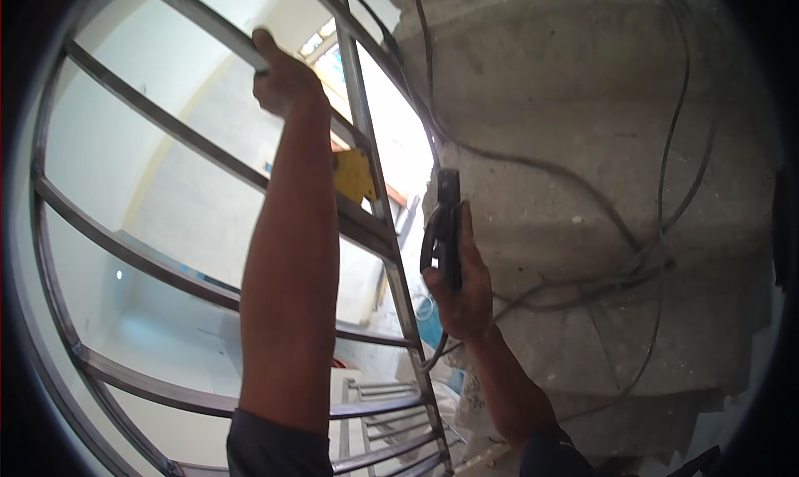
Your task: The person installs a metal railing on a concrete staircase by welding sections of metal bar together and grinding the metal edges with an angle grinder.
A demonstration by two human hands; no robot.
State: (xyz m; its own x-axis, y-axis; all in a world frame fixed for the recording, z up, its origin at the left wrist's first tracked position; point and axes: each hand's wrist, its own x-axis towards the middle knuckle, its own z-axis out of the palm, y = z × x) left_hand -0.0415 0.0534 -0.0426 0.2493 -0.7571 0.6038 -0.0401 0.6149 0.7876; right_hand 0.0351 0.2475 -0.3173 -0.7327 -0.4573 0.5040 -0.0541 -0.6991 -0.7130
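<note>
My left hand is closed around the end part of a metal bar of the railing, high in the view. My left forearm crosses in front of the lower bars and hides parts of them. A yellow magnetic welding square sits at the joint of a bar and the railing post, just right of that forearm. Over the steps, my right hand grips a black welding electrode holder, its jaw end pointing up. No electrode can be made out in the jaw.
Concrete stairs fill the right side. Dark cables run loosely across the steps and cross one another. Through the railing a lower floor shows, with a blue bucket and more metal railing below.
</note>
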